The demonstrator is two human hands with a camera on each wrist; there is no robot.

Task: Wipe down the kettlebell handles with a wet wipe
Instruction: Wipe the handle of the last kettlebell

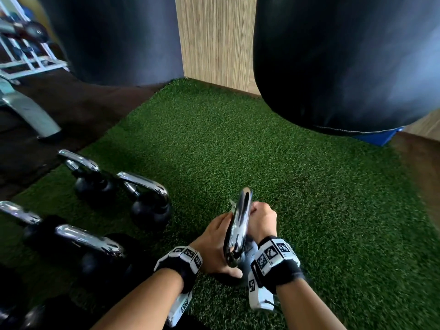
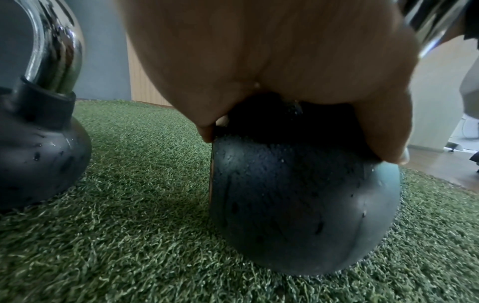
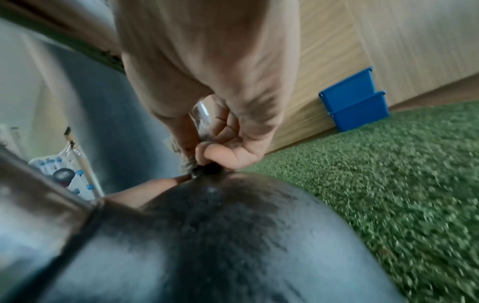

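On green turf [image 1: 297, 186] stands a black kettlebell [image 2: 298, 205] whose chrome handle [image 1: 238, 229] points away from me. My left hand [image 1: 214, 236] grips the ball from the left, palm on top and thumb [image 2: 383, 133] down its near side. My right hand [image 1: 262, 219] curls round the far post of the handle, pinching a whitish wet wipe [image 1: 232, 204] against it. In the blurred right wrist view the fingers [image 3: 233, 131] close on the post just above the ball [image 3: 207, 235], with the wipe [image 3: 187, 163] showing at its base.
Several more chrome-handled kettlebells [image 1: 147, 198] stand in rows to my left, the nearest one [image 2: 39, 143] beside my left hand. Two dark punching bags [image 1: 345, 67] hang ahead before a wooden wall [image 1: 214, 39]. Blue bins [image 3: 355, 102] sit at the right wall, a bench leg [image 1: 31, 110] far left.
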